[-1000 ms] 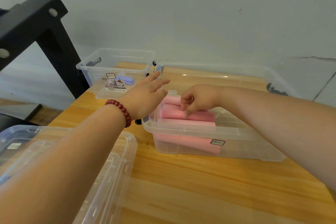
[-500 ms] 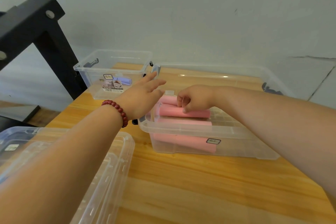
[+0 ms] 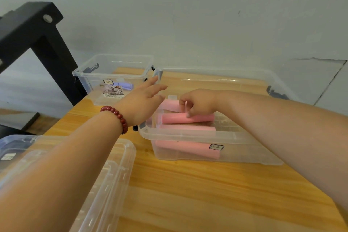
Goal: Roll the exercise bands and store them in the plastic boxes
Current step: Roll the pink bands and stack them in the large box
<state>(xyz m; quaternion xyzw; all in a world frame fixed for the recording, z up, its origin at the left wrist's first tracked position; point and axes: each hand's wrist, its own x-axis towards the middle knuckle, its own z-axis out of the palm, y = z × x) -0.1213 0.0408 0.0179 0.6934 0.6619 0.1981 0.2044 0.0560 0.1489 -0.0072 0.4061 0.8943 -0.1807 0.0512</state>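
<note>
While the loose lid (image 3: 113, 175) lies at 8 o'clock on the table (image 3: 188, 194) and the small box (image 3: 113, 73) with its purple band (image 3: 125, 85) stands at 11 o'clock, the left hand (image 3: 140, 103) hovers with straight, spread fingers over the left end of the big clear box (image 3: 188, 134) and holds nothing. All the pink rolls lie inside that box, their long axes running from 9 to 3 o'clock, side by side and stacked. From the left hand they lie just toward 4 o'clock. The right hand (image 3: 202, 102) is the nearer one. It sits directly on them with fingers curled, apparently pinching the right end of the rear pink roll (image 3: 169, 104), and one fingertip touches the middle pink roll (image 3: 199, 118). Settling the rear roll parallel to its neighbours looks like the step in hand, and it falls to the right hand. Against the frame a second back little differs: both hands keep their poses, the rolls lie alike, and only the view has drifted slightly.
</note>
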